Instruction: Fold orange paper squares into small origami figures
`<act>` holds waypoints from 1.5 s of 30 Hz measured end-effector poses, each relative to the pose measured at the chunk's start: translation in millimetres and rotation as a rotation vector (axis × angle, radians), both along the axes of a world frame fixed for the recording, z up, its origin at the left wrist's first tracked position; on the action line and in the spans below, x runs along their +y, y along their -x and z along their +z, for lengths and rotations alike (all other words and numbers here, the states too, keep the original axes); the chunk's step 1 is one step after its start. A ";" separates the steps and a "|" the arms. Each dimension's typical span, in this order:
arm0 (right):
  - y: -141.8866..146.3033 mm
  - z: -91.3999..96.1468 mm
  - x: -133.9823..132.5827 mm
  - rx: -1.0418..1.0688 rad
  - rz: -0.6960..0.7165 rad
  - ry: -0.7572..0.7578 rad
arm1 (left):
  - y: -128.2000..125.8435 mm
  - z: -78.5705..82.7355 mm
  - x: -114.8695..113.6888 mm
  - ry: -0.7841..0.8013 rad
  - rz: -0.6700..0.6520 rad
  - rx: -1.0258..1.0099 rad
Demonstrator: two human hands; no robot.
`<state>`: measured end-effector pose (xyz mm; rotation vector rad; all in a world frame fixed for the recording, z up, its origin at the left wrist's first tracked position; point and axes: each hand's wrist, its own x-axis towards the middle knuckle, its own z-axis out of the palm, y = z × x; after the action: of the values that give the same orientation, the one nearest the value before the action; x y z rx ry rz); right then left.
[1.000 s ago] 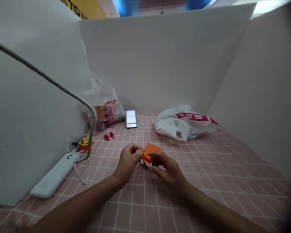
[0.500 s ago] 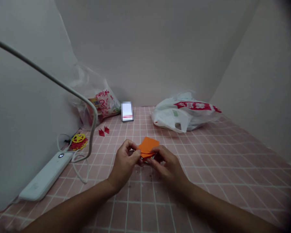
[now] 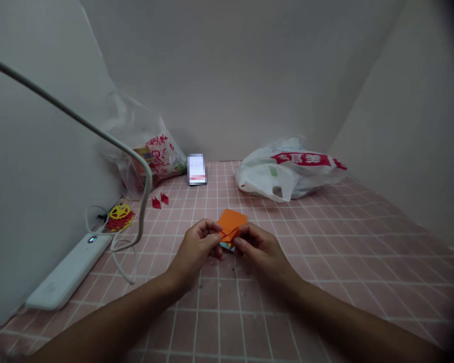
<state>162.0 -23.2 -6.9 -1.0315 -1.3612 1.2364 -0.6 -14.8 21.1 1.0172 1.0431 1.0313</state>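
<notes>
A folded piece of orange paper is held up between both hands, above the pink tiled surface. My left hand pinches its left edge with thumb and fingers. From the other side, my right hand grips the lower right corner, thumb underneath. The near part of the paper has a small flap folded over. Just below it a bit of blue and white shows; I cannot tell whether it belongs to the same sheet.
Left lie two small red folded papers, yellow and red cut-out shapes and a long white device with a cable. Behind stand a lit phone and two plastic bags. A grey bent arm crosses the left.
My fingers have shifted on the orange paper, and its near flap now sits at a different angle. More of the blue and white bit shows beneath. The view has tilted slightly.
</notes>
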 end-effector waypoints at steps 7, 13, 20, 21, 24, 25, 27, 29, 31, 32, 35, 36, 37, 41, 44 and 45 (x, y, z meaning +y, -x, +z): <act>-2.0 3.0 3.4 0.065 0.033 0.044 | -1.0 1.6 -1.4 0.022 -0.018 0.006; -3.6 -1.9 6.3 0.130 0.038 0.052 | -2.9 3.3 -3.6 -0.042 -0.041 0.061; -4.6 -2.3 6.8 0.151 0.055 0.053 | -3.5 4.0 -7.7 -0.174 -0.051 0.186; -4.8 -2.9 6.6 0.162 0.057 0.052 | -3.3 4.0 -8.3 -0.187 -0.049 0.198; -5.1 -4.8 6.1 0.193 0.071 0.046 | -3.0 3.6 -9.4 -0.220 -0.047 0.240; -5.0 -5.1 5.9 0.189 0.073 0.042 | -3.0 3.5 -9.3 -0.226 -0.046 0.251; -4.7 -5.0 5.2 0.171 0.067 0.030 | -3.2 3.4 -8.8 -0.227 -0.046 0.265; -4.3 -4.1 4.1 0.153 0.055 0.025 | -3.4 3.1 -8.2 -0.230 -0.045 0.274; -3.8 -2.9 2.8 0.134 0.047 0.023 | -3.5 2.3 -7.9 -0.240 -0.038 0.293; -3.6 -2.4 2.3 0.124 0.046 0.021 | -3.6 1.9 -7.9 -0.249 -0.033 0.304; -2.9 -1.5 1.3 0.123 0.047 0.017 | -3.9 0.8 -8.9 -0.280 -0.024 0.321; -2.5 -1.6 1.2 0.130 0.044 0.016 | -4.1 0.8 -9.4 -0.286 -0.025 0.316; -2.2 -1.9 1.2 0.134 0.040 0.013 | -4.4 0.9 -9.8 -0.284 -0.026 0.305; -1.7 -5.9 1.0 0.085 0.014 -0.053 | -6.0 1.5 -10.6 -0.187 -0.036 0.190; -2.6 -10.9 -0.4 -0.001 -0.014 -0.119 | -6.3 0.6 -9.7 -0.113 -0.034 0.086; -3.0 -12.3 -0.9 -0.027 -0.018 -0.136 | -6.1 0.1 -9.4 -0.100 -0.033 0.059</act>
<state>165.0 -24.1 -19.2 -0.9664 -1.4336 1.1045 5.5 -24.1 21.2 1.1482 1.0277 1.0400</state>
